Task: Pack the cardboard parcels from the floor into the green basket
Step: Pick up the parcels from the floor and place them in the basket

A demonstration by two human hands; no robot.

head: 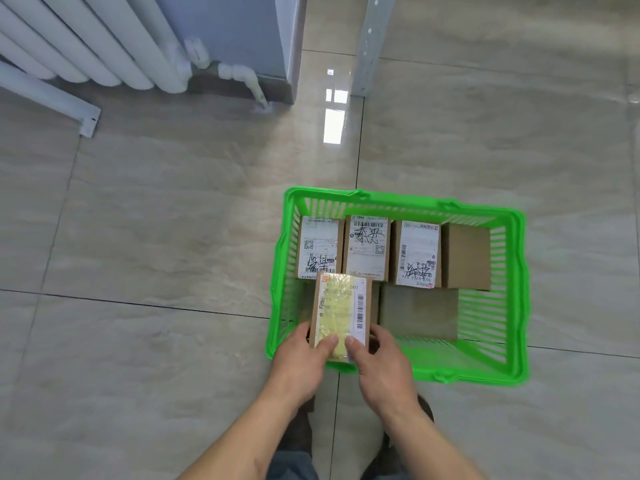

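Observation:
The green basket point(516, 299) stands on the tiled floor at the lower right. Several cardboard parcels stand in a row along its far side, three with white labels point(367, 247) and one plain point(465, 256). Another plain parcel point(419, 313) lies flat on the basket's bottom. My left hand point(301, 365) and my right hand point(381, 362) grip the near end of a parcel with a yellowish taped label point(341, 306), thumbs on top. It hangs over the basket's near left part.
A white radiator point(86, 46) stands against the wall at the upper left, with a pipe point(249, 81) going into the floor. A grey metal post point(367, 46) rises behind the basket. My shoes point(298, 431) are just below my hands.

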